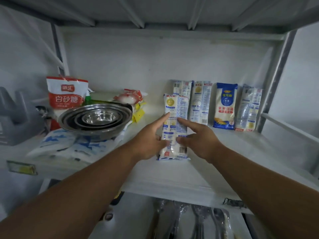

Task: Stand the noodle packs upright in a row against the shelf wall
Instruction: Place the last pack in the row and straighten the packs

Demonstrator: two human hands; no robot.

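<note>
A long noodle pack [175,107] with blue print stands upright in the middle of the white shelf [172,180], well forward of the back wall. My left hand [150,142] grips its left edge and my right hand [198,140] its right edge, index fingers stretched up its face. Behind it, several noodle packs lean upright in a row against the shelf wall [138,66]: one partly hidden [183,87], one beside it [200,102], a blue-topped pack [225,106] and the rightmost pack [247,109].
Nested steel bowls [96,118] sit at left on a blue-and-white bag [72,144]. A red sugar bag [67,94] and other packets [131,97] stand behind them. A metal upright [274,83] bounds the shelf at right. Wrapped utensils [198,219] lie on the level below.
</note>
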